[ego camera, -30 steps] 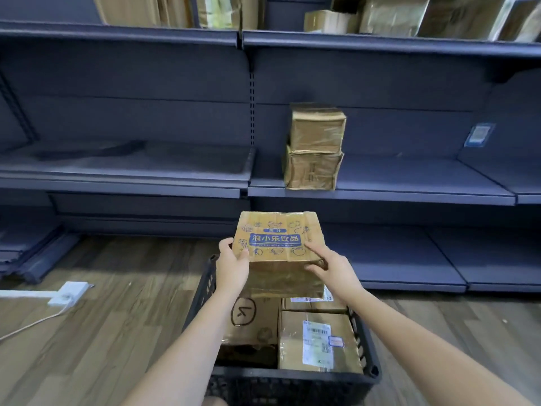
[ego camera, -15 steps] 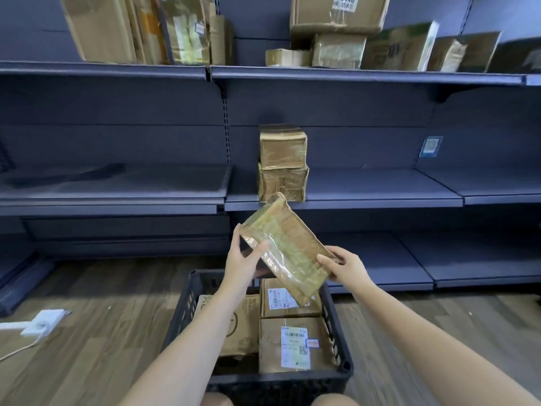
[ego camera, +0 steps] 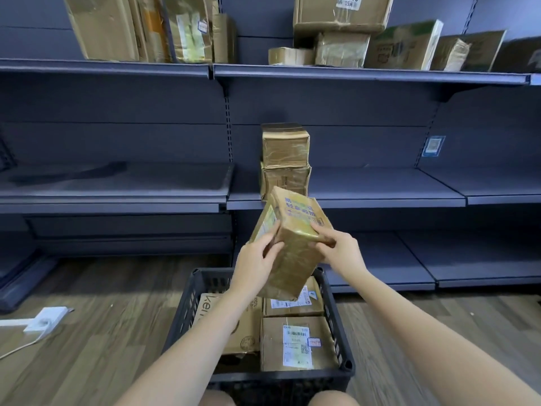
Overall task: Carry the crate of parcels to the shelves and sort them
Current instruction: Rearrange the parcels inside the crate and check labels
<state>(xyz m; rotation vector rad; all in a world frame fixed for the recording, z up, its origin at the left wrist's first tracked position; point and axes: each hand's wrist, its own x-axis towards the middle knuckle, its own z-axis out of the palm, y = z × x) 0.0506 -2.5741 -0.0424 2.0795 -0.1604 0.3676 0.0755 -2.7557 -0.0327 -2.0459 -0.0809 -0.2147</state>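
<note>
Both the left hand (ego camera: 256, 263) and right hand (ego camera: 341, 249) grip a taped cardboard parcel (ego camera: 292, 244), tilted. It hangs above the black crate (ego camera: 184, 312), below two stacked boxes (ego camera: 285, 161).

I'm seeing wood-plank floor (ego camera: 102, 332) under everything. Down at the left a white power strip (ego camera: 46, 319) lies flat on it, its pale cable (ego camera: 17, 348) trailing toward the near edge. On the back panel at right, a small blue QR sign (ego camera: 434, 145).

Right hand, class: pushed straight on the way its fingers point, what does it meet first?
The right hand already grips the tilted parcel, so that parcel; beyond it, likely the left hand.
</note>
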